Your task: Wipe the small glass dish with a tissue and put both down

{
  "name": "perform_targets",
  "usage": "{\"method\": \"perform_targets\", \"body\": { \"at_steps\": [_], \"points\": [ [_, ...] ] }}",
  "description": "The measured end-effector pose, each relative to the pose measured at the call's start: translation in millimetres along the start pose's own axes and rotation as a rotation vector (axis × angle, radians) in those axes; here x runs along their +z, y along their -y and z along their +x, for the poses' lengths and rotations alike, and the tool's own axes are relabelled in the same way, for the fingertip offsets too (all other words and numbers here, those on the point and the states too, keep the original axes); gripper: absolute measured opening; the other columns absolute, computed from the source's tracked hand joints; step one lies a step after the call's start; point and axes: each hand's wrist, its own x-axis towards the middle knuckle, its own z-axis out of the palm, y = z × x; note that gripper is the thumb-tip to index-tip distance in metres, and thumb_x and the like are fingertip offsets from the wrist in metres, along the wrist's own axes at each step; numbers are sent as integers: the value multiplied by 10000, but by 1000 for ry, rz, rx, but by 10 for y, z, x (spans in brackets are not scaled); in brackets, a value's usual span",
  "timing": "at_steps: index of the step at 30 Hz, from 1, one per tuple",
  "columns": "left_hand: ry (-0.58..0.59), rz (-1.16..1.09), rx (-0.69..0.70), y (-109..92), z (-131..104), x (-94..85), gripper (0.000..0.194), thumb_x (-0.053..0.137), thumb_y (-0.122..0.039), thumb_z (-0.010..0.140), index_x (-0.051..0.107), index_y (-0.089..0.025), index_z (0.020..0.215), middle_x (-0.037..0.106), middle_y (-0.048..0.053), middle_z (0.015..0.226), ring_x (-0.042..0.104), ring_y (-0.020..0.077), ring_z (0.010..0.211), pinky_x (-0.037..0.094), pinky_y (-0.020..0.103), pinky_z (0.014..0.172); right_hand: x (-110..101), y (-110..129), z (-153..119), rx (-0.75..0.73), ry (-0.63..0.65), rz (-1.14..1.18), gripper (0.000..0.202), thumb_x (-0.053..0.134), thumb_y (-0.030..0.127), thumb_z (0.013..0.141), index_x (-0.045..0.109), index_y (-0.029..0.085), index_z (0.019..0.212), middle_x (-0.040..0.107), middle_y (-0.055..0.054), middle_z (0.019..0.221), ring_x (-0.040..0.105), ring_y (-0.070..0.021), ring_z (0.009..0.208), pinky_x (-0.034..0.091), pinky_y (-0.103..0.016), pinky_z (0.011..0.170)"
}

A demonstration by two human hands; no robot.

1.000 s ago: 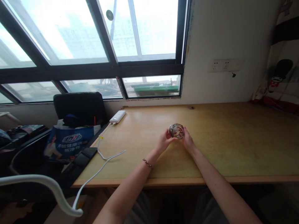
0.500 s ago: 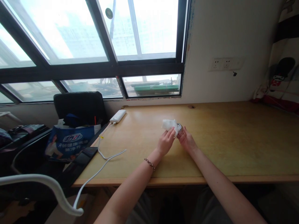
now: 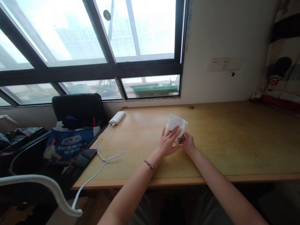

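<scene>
My left hand [image 3: 167, 144] presses a white tissue [image 3: 176, 122] with its fingers, the thumb lower down and pointing right. The tissue stands up and spreads above the fingertips. Under it, between both hands, is a small, round, clear object that looks like a glass [image 3: 179, 139]; only its curved, shiny side shows. My right hand [image 3: 188, 143] wraps round this glass from the right, its fingers mostly hidden behind it. Both hands are above the middle of the wooden table [image 3: 222, 140].
A white power bank [image 3: 117, 118] with a white cable [image 3: 106, 162] lies at the table's left edge. Left of it are a black chair [image 3: 79, 107], a blue bag [image 3: 70, 143] and a dark flat device [image 3: 87, 156]. Behind are a window and a wall socket [image 3: 219, 64].
The tissue has moved right and now spreads upward over the glass. My left hand has turned and opened wider across it, and the right hand has closed further round the glass. The view shifted slightly.
</scene>
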Motion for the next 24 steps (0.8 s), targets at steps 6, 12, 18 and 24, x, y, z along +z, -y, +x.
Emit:
{"method": "perform_targets", "body": {
  "at_steps": [6, 12, 18, 24],
  "points": [
    [-129, -381, -183, 113, 7, 155, 454, 362, -332, 860, 356, -193, 1293, 364, 83, 1347, 302, 200, 1252, 281, 388, 1015, -51, 30, 39, 32, -36, 101, 141, 525, 277, 734, 624, 176, 723, 666, -5, 675, 595, -134, 569, 488, -239, 515],
    [-201, -813, -475, 180, 11, 263, 329, 384, -344, 848, 609, -176, 1020, 638, 47, 1008, 567, 218, 937, 437, 342, 821, -94, 99, 63, -40, -94, 107, 146, 512, 271, 768, 626, 180, 768, 675, -17, 730, 611, -156, 607, 502, -274, 556],
    [-269, -909, -545, 169, -26, 288, 258, 530, -355, 761, 671, -158, 852, 661, 19, 838, 586, 187, 806, 453, 272, 726, -57, 155, 62, 0, -91, 215, 185, 472, 238, 800, 635, 154, 772, 681, -22, 787, 544, -95, 488, 463, -215, 479],
    [-402, -937, -577, 148, -39, 348, 235, 591, -335, 719, 654, -163, 867, 637, 56, 874, 584, 177, 802, 484, 288, 708, -28, 122, 75, 17, -104, 214, 228, 442, 262, 823, 642, 154, 818, 682, -32, 811, 619, -144, 732, 495, -246, 614]
  ]
}}
